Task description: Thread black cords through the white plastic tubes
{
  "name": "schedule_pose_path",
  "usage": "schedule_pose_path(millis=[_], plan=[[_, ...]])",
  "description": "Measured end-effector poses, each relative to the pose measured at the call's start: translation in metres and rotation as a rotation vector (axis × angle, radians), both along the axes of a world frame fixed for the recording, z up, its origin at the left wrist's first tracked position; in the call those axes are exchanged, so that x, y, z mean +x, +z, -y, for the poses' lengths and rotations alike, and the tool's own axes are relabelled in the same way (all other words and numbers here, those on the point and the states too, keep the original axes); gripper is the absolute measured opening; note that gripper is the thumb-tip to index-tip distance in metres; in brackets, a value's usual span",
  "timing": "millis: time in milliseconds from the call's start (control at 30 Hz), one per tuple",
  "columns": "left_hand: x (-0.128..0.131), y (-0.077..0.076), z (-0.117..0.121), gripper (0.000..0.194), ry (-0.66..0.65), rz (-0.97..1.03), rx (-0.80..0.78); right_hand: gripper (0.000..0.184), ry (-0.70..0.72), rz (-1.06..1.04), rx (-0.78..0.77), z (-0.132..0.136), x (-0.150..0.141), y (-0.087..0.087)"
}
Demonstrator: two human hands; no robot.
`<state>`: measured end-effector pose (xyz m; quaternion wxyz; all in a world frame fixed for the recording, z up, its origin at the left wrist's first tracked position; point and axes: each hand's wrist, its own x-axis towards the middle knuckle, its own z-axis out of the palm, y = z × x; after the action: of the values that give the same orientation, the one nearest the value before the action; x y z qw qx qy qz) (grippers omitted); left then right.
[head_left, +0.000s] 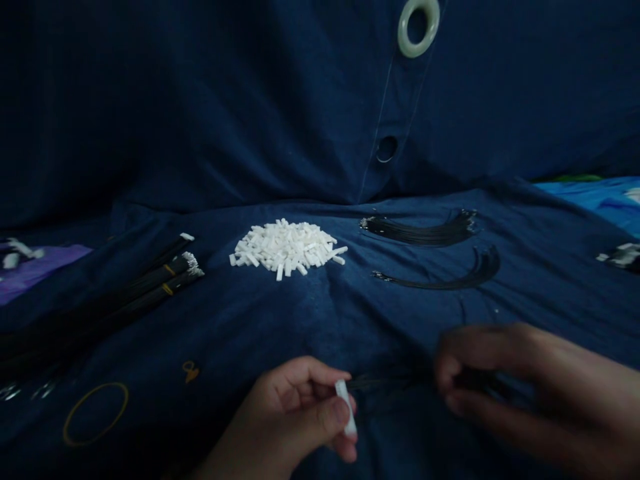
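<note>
Head view: the left hand (285,417) pinches a white plastic block (346,408) upright, while the blurred right hand (500,377) closes narrowly on thin black wires (385,382), their ends reaching just beside the block, with contact impossible to confirm. Farther up the navy cloth (320,320) lie a heap of white blocks (285,248), two loose wire bunches (420,230) and banded wire bundles (150,287). No brand or writing is legible on any item.
</note>
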<state>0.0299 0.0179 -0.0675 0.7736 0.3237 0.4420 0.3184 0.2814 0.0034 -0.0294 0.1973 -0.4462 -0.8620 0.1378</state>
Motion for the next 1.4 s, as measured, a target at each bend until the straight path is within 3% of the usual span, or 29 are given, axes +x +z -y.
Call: schedule_pose_path(millis=[67, 133, 300, 400, 500, 967, 1133, 1267, 1400], plan=[[0.0, 0.0, 0.0, 0.02, -0.024, -0.022, 0.005, 0.012, 0.039, 0.094, -0.172, -0.014, 0.028, 0.007], [-0.001, -0.002, 0.0, 0.022, -0.048, -0.034, 0.025, 0.012, 0.038, 0.158, -0.214, -0.034, 0.046, 0.005], [0.0, -0.008, -0.001, 0.021, -0.058, -0.071, 0.054, 0.02, -0.32, 0.146, 0.1, -0.077, 0.044, -0.034], [0.0, -0.007, -0.002, 0.021, -0.053, -0.073, 0.05, 0.016, -0.353, 0.148, 0.184, -0.089, 0.039, -0.056], [0.0, -0.007, -0.002, 0.021, -0.048, -0.063, 0.042, 0.014, -0.348, 0.124, 0.197, -0.091, 0.041, -0.063], [0.0, -0.003, -0.002, 0.022, -0.042, -0.051, 0.043, 0.02, -0.332, 0.058, 0.255, -0.087, 0.042, -0.06], [-0.001, -0.006, -0.001, 0.022, -0.033, -0.027, 0.038, 0.015, -0.31, 0.026, 0.344, -0.09, 0.042, -0.061], [-0.001, -0.005, -0.002, 0.025, -0.01, 0.003, 0.023, 0.006, -0.274, -0.046, 0.526, -0.078, 0.037, -0.043], [-0.002, -0.002, -0.001, 0.027, 0.034, 0.01, -0.005, 0.012, -0.156, -0.046, 0.62, -0.038, 0.016, -0.008]])
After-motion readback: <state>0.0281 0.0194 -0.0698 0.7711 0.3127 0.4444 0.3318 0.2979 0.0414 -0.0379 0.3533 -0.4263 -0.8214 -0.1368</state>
